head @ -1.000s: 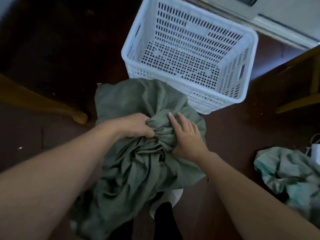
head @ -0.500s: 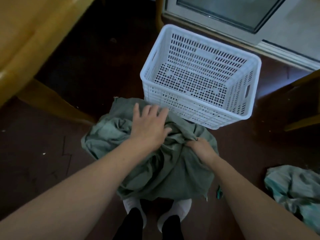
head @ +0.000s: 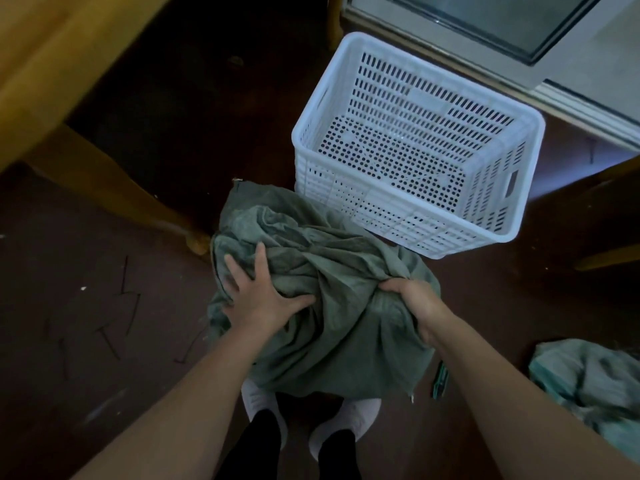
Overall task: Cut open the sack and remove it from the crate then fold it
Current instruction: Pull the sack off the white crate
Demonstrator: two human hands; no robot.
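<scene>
The grey-green sack (head: 332,299) hangs crumpled in front of me, above the dark floor and outside the crate. My left hand (head: 258,294) lies spread on its left side, fingers apart, pressing into the cloth. My right hand (head: 412,303) is closed on a bunch of the sack's right edge. The white perforated plastic crate (head: 415,147) stands just beyond the sack with nothing in it.
A yellow wooden table (head: 52,64) and its leg (head: 114,195) stand at the left. Another crumpled green sack (head: 588,386) lies on the floor at the right. A small green tool (head: 440,379) lies by my right forearm. My white shoes (head: 343,420) are below the sack. A door frame (head: 519,39) is behind the crate.
My left hand let go of the central knot and now lies spread on the sack's left side. My right hand went from flat on the cloth to gripping its right edge.
</scene>
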